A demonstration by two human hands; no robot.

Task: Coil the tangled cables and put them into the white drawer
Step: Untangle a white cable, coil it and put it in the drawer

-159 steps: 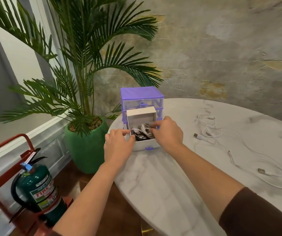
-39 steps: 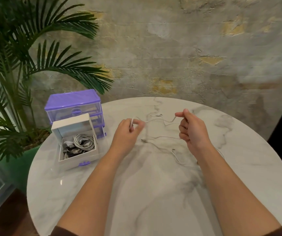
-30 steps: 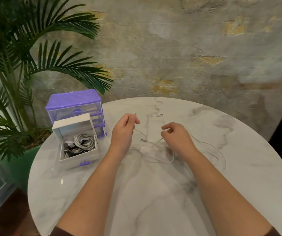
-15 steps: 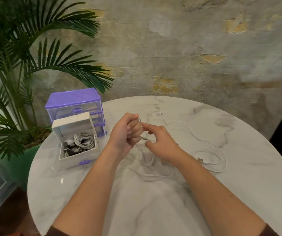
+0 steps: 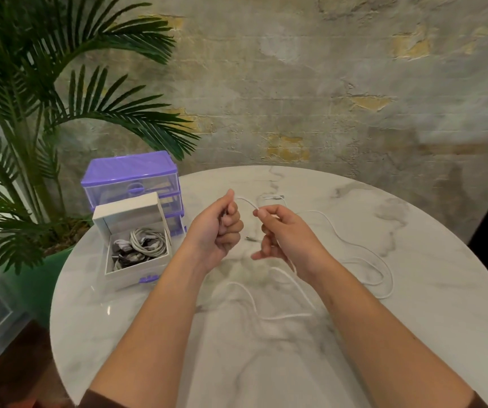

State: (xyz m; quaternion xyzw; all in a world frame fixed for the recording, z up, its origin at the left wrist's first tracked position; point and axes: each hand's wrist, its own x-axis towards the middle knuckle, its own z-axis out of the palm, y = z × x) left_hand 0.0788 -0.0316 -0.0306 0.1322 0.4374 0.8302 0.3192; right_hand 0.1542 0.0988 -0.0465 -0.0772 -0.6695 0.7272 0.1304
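Hands were together half a second ago; now parted at frame centre, a short span of white cable (image 5: 247,202) bridging them. Left hand (image 5: 217,231) is fisted round one end of it, thumb up. Right hand (image 5: 281,234) pinches the cable between thumb and forefinger, other fingers loosely curled. Looks like first loops going onto the left hand, so coiling has only just started.

Rest of the cable trails loose on the worktop (image 5: 148,319): slack loops right of centre and a strand running under the forearms. White drawer (image 5: 132,245) sits pulled out at centre left, in front of the purple drawer unit (image 5: 131,179), already holding coiled cables.

Hard to tell: how many wraps sit inside the left fist, and whether the loose run is one cable or two. A connector near the upper centre is too small to identify.
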